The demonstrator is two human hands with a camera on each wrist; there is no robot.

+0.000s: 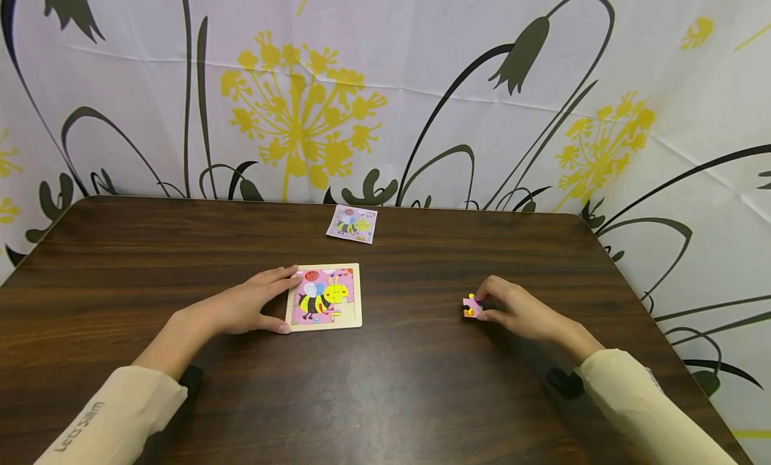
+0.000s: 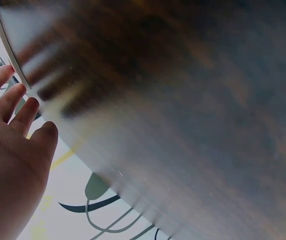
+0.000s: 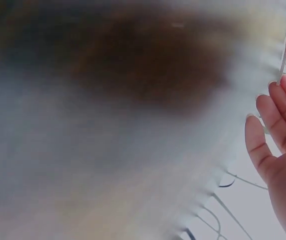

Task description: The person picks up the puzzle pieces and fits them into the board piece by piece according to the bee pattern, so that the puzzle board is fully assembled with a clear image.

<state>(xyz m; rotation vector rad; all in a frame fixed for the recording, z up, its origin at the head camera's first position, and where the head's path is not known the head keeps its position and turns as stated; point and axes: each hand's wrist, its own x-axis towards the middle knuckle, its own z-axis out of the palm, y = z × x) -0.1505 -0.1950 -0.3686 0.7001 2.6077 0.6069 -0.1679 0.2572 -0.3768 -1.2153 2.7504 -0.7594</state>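
Observation:
My left hand (image 1: 243,308) lies along the left side of a wooden-framed jigsaw puzzle (image 1: 357,298) showing a bee on pink. Its thumb touches the lower left corner, and its straight fingers rest on the upper left edge. A pale notch shows in the picture under the bee's head. To the right, my right hand (image 1: 515,311) pinches a pink, yellow and red puzzle piece (image 1: 472,306) between thumb and forefinger, just above the table. In the wrist views the left hand (image 2: 15,150) and right hand (image 3: 283,135) appear at the frame edges, the other fingers extended.
A small picture card (image 1: 353,224) with the same bee lies behind the puzzle, near the back edge of the dark wooden table (image 1: 385,391). A white curtain (image 1: 421,57) with yellow and grey flowers hangs behind and to the right of the table.

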